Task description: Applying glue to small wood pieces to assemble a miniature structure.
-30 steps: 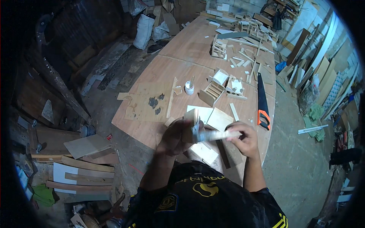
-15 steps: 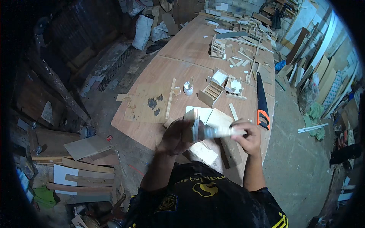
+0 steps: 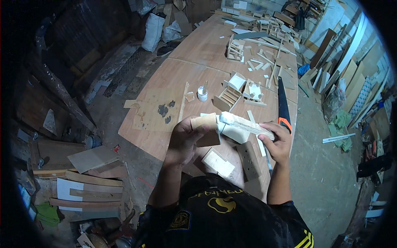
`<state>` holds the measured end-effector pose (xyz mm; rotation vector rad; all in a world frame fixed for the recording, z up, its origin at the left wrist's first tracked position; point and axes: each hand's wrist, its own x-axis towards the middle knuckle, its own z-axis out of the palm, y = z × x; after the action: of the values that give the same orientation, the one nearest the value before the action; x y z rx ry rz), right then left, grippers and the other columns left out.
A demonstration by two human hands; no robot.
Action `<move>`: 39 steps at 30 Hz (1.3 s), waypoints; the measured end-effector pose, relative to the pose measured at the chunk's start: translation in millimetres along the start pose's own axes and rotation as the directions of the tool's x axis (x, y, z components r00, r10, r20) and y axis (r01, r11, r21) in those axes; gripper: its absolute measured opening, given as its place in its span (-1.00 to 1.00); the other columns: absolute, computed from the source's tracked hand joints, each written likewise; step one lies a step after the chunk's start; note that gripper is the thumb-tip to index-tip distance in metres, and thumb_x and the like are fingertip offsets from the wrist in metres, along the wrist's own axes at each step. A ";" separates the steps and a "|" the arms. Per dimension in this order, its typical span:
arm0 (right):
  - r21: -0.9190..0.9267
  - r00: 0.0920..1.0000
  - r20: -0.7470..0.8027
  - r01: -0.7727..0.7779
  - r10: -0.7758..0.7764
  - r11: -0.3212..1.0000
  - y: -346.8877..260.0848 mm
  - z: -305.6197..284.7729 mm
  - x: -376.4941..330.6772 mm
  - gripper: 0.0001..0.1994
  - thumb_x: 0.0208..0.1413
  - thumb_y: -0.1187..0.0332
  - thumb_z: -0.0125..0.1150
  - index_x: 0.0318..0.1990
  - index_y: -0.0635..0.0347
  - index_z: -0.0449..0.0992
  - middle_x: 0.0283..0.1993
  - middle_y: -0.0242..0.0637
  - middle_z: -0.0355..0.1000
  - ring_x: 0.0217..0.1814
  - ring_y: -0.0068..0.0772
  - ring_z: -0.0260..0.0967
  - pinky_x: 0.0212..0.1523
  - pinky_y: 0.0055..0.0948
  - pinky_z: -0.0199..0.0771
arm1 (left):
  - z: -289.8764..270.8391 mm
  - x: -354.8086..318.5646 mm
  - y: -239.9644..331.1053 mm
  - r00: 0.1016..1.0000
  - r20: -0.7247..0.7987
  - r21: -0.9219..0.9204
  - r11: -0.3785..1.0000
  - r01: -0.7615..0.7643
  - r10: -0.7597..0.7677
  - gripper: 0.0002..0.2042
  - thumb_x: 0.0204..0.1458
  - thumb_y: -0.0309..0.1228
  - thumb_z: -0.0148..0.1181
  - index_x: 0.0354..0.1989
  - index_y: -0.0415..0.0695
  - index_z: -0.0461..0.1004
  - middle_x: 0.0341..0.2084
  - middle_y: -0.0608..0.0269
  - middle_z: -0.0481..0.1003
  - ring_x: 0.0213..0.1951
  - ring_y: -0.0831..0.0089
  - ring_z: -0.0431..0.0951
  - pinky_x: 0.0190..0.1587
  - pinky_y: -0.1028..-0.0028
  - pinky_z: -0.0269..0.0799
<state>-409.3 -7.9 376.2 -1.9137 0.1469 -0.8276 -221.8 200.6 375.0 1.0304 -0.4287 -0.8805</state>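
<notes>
My left hand (image 3: pixel 182 138) is closed around a small pale wooden block or box piece (image 3: pixel 204 121), held up over the near part of the table. Between the finger and thumb of my right hand (image 3: pixel 279 142) is a flat wooden stick (image 3: pixel 250 126), its left end coated with white paste. That coated end is close to the right edge of the wooden piece; whether they touch I cannot tell. Below my hands lie a small pale wooden box (image 3: pixel 218 162) and a brown wooden block (image 3: pixel 249 161). A white-smeared jar (image 3: pixel 202 95) stands further off.
Small wooden assemblies (image 3: pixel 228 98) sit mid-table. A handsaw (image 3: pixel 283 101) with an orange-and-black handle lies along the right edge. A dark-stained board (image 3: pixel 155 109) is at left. Offcuts cover the far end of the table (image 3: pixel 186 74); more boards (image 3: pixel 93 159) lie on the floor at left.
The stick has slowed from a blur and its right end has dropped, with my right hand slightly right. The wooden piece has turned, showing more of its broad face.
</notes>
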 end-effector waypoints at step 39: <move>0.108 0.999 -0.054 -0.001 0.007 0.994 27.9 17.0 -8.6 -0.73 -0.12 0.50 0.36 -0.20 0.30 0.54 -0.24 -0.14 0.49 -0.20 -0.36 0.43 -0.17 -0.45 0.37 | -19.0 15.9 -43.9 0.824 0.567 -0.605 0.683 0.409 0.009 -0.63 0.09 -0.41 0.13 0.05 -0.31 0.37 -0.05 -0.06 0.44 -0.04 0.21 0.45 -0.05 0.33 0.36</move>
<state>-398.7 -5.0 344.2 -1.7898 0.1357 -0.8677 -218.1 188.5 326.1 0.0803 -0.3762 -1.4123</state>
